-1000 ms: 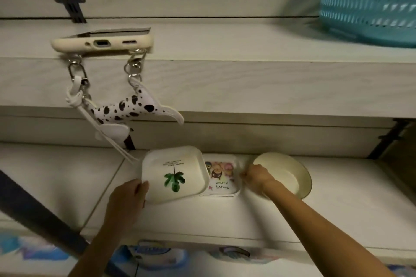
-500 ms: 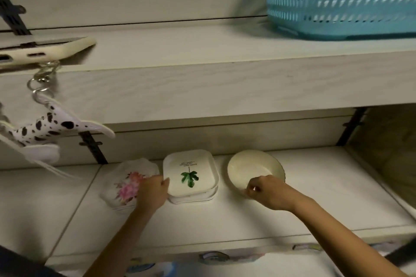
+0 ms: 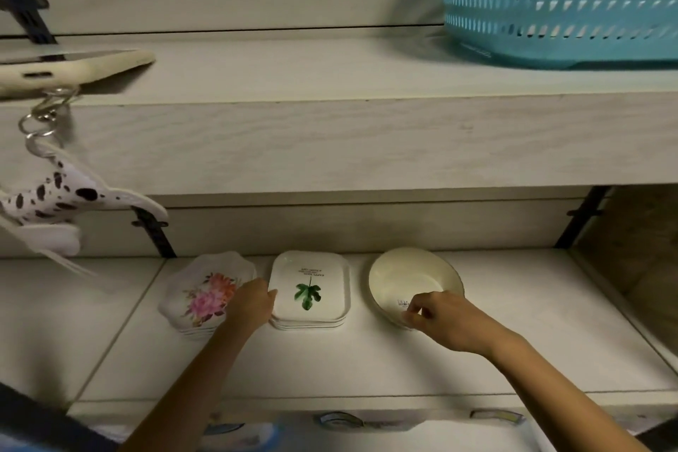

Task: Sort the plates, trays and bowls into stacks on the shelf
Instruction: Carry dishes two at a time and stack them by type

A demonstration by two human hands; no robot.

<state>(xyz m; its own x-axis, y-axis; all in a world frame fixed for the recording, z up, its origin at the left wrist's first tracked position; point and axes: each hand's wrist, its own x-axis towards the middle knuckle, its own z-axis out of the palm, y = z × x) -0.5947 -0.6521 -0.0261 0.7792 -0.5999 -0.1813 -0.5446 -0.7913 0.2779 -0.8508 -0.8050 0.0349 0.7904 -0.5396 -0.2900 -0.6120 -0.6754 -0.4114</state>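
Three stacks stand in a row on the lower shelf (image 3: 367, 360). At the left is a stack of scalloped floral plates (image 3: 205, 294). In the middle is a stack of square white trays with a green leaf print (image 3: 312, 290). At the right sits a round cream bowl (image 3: 407, 277). My left hand (image 3: 253, 305) rests against the left edge of the top leaf tray, fingers curled on its rim. My right hand (image 3: 440, 319) pinches the near rim of the cream bowl.
The upper shelf (image 3: 330, 121) overhangs the stacks. On it lie a phone in a cream case (image 3: 73, 66) with a spotted plush charm (image 3: 62, 194) hanging down, and a teal plastic basket (image 3: 561, 0) at the right. Black shelf brackets (image 3: 154, 235) stand behind.
The leaf tray has been set down on the square stack, covering the cartoon tray. My view shifted left, revealing the floral plates. My right hand moved to the bowl's near rim.
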